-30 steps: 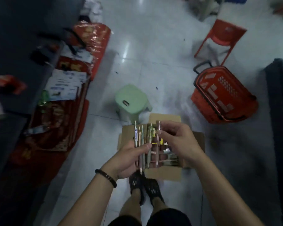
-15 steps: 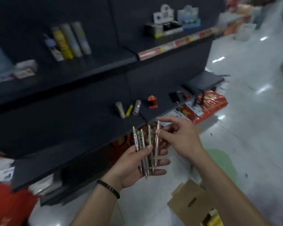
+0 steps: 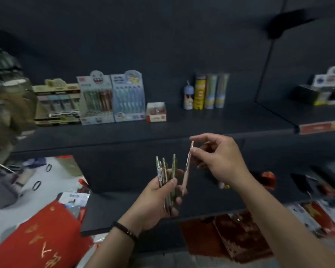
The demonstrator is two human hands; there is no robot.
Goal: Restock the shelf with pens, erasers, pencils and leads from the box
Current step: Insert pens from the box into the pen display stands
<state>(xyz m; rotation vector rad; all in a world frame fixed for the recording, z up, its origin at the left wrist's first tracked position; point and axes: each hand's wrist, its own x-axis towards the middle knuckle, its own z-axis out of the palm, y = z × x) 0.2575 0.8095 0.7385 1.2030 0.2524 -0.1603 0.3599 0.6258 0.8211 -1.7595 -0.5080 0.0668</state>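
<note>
My left hand (image 3: 159, 198) grips a small bunch of pens (image 3: 165, 175), upright, in front of the dark shelf (image 3: 162, 128). My right hand (image 3: 219, 159) pinches a single pinkish pen (image 3: 187, 167) near its top, just right of the bunch; its lower end still lies against my left fingers. On the shelf stand pen display packs (image 3: 112, 97), a small red-and-white box (image 3: 156, 112) and several upright tubes (image 3: 207, 91). The box on the floor is out of view.
A second shelf section at the right holds a display box (image 3: 321, 91). A lower shelf (image 3: 201, 200) runs below my hands. Red bags (image 3: 43, 238) and packets (image 3: 240, 235) lie on the floor beneath. A blurred object (image 3: 8, 105) fills the left edge.
My view swung up from the cardboard box on the floor to the shelf. My right hand has drawn the pinkish pen a little away from the bunch in my left hand.
</note>
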